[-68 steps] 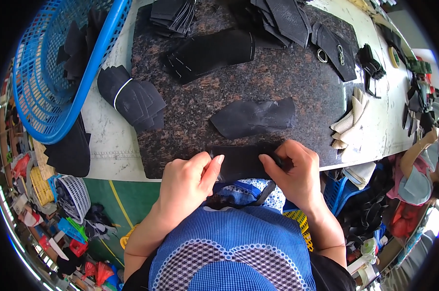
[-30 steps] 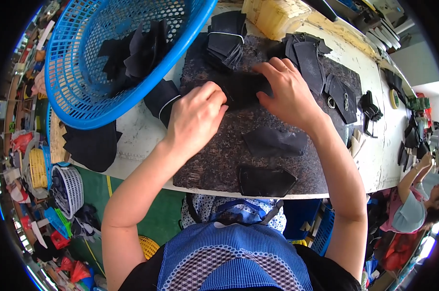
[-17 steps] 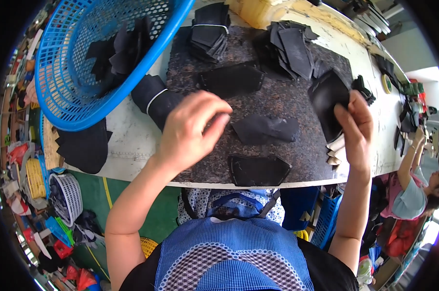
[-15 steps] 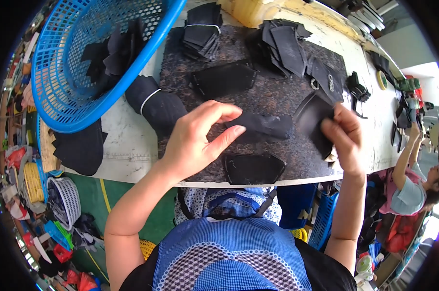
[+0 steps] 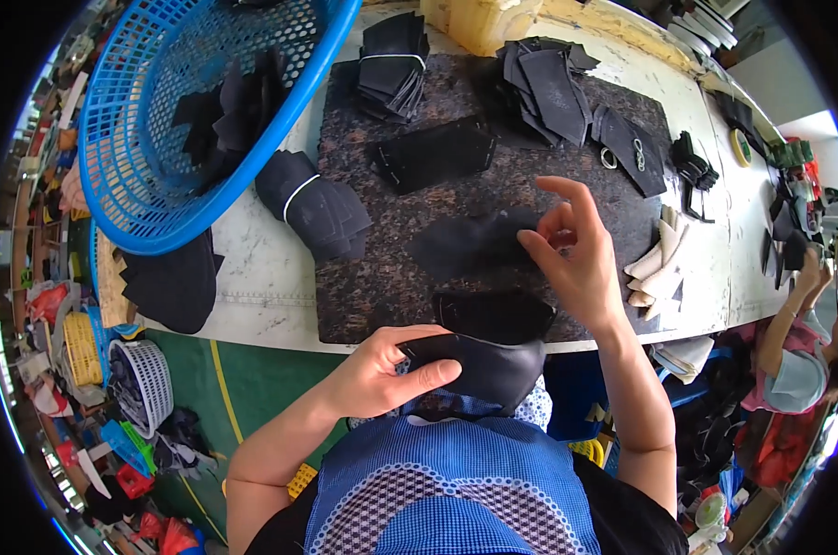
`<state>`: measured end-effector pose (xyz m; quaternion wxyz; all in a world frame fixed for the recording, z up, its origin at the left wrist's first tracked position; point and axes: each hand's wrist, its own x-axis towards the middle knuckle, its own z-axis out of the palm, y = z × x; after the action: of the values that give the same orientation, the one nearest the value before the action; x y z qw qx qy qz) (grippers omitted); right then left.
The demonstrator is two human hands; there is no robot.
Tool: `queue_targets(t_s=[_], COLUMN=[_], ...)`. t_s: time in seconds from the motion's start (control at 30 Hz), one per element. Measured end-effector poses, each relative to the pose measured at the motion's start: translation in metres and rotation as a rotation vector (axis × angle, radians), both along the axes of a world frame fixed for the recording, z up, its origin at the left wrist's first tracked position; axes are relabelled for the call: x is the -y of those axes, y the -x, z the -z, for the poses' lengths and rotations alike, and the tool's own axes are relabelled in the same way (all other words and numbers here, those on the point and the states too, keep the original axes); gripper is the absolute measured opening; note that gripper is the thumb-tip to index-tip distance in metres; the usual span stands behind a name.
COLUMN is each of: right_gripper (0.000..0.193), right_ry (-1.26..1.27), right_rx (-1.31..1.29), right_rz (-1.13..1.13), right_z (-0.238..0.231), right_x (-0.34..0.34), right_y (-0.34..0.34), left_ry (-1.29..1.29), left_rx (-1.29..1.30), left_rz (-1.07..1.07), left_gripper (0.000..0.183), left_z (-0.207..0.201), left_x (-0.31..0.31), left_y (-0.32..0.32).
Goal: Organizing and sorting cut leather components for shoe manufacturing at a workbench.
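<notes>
Take the middle of the dark slab (image 5: 382, 287) as your clock centre. The blue basket (image 5: 300, 116) fills 10 o'clock, its rim leaning over the worktop (image 5: 261, 287) and crowding your upper left. A black stack (image 5: 171, 287) lies by its near side, between 8 and 9. One banded bundle (image 5: 322, 217) sits at 9, a second bundle (image 5: 393, 79) at 11, a yellow tub (image 5: 484, 23) beyond the slab at 12, a loose pile (image 5: 553, 97) at 1, a ringed piece (image 5: 627, 139) between 2 and 3, and beige cloth (image 5: 661, 259) at 4. Your left hand (image 5: 382, 377) is low at 7, fingers pointing toward 3; its grip is closed on the held piece (image 5: 497, 375), thumb on the near face. That black piece is at 6, in front of the near edge and just above your apron (image 5: 446, 462). Your right hand (image 5: 571, 245) is at 4, forearm rising from 5, forefinger crooked; its grip is wide, thumb and forefinger apart. You have three flat pieces lying separately: a blurred piece (image 5: 465, 245) by your right thumb (contact can't be told), a marked piece (image 5: 437, 157) toward 10, and a near piece (image 5: 495, 314) at 6. Bundles number two.
</notes>
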<state>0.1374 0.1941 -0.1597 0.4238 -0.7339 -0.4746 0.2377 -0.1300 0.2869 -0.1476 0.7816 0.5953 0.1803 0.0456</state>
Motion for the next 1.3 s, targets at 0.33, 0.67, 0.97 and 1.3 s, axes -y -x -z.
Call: queue_targets(t_s=[0.33,0.67,0.97,1.3], right_gripper=[0.022,0.034,0.020,0.033], right_ry=[-0.009,0.002,0.276,0.351], right_rx=[0.111,0.093,-0.959,-0.255], right_rz=[-0.009,0.062,0.072,0.151], right_z=[0.006,0.002,-0.028,0.001], right_x=[0.072,0.079,0.090,0.074], right_y=[0.054,0.061,0.065,0.057], left_ry=[0.394,0.154,0.151,-0.509], left_rx=[0.079,0.069,0.056,-0.144], left_rz=[-0.169,-0.078,-0.138,-0.435], left_gripper=[0.028,0.059,0.055,0.013], left_z=[0.004,0.018,0.017,0.032], left_x=[0.005,0.018,0.017,0.026], left_y=[0.073,0.003,0.000,-0.011])
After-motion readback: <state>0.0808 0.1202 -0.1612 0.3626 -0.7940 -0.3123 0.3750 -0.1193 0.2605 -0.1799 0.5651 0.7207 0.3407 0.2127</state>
